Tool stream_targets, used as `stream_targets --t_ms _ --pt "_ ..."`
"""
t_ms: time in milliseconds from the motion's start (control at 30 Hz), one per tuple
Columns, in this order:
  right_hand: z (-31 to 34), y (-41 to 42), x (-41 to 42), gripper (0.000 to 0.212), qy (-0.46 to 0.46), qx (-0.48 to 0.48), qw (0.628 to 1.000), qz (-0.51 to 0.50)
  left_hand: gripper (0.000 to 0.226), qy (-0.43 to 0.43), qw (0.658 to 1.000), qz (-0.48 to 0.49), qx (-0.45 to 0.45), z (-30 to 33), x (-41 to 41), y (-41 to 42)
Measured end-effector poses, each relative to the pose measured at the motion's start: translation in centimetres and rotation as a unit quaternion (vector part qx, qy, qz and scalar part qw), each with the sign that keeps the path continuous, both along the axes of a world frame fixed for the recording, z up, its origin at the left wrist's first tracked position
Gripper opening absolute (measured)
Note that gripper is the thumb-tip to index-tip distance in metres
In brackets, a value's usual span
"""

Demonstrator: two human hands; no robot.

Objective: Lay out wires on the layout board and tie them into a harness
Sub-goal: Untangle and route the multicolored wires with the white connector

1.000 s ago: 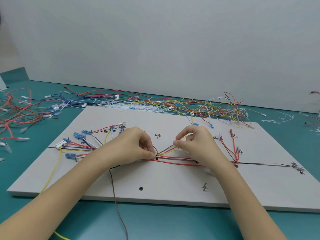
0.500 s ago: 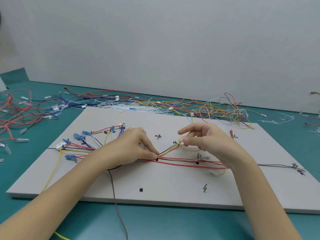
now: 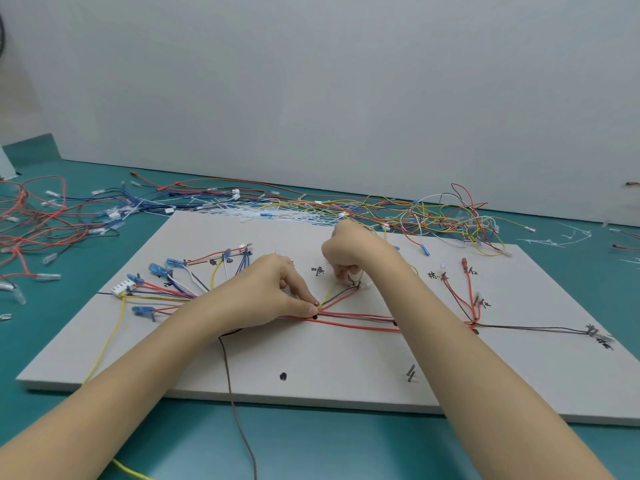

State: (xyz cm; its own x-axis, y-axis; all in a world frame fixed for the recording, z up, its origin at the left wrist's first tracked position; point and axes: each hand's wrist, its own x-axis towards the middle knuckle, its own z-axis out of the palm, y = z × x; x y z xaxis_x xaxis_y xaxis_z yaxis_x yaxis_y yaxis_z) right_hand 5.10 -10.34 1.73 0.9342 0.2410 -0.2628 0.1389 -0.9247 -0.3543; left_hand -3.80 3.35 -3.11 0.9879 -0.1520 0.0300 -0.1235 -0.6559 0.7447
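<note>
Near edge: grey layout board (image 3: pixel 346 386) on the green surface (image 3: pixel 346 452). Mid-board: left hand (image 3: pixel 270 296) pinches the red trunk wires (image 3: pixel 356 322) at a black dot, thumb and forefinger closed on them. Right hand (image 3: pixel 349 254) curled round the short branch wires (image 3: pixel 337 296) by a handwritten mark. Step: routing a branch. Next: seat the branch end on its mark while the junction stays pinned. Far: loose wire pile (image 3: pixel 415 213).
</note>
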Motion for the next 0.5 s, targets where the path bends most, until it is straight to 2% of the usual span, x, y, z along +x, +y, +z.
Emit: stream_targets --t_ms 100,267,500 --pt "-0.1 1.2 0.9 0.012 0.014 0.007 1.0 0.004 0.01 -0.006 1.0 0.003 0.001 -0.1 0.1 0.0" --pt "-0.6 2.8 1.3 0.013 0.005 0.044 0.999 0.01 0.01 -0.011 1.0 0.003 0.003 -0.2 0.2 0.0" --pt "-1.5 3.6 -1.3 0.015 -0.126 0.057 0.989 0.05 0.009 -0.003 1.0 -0.012 -0.004 -0.1 0.2 0.0"
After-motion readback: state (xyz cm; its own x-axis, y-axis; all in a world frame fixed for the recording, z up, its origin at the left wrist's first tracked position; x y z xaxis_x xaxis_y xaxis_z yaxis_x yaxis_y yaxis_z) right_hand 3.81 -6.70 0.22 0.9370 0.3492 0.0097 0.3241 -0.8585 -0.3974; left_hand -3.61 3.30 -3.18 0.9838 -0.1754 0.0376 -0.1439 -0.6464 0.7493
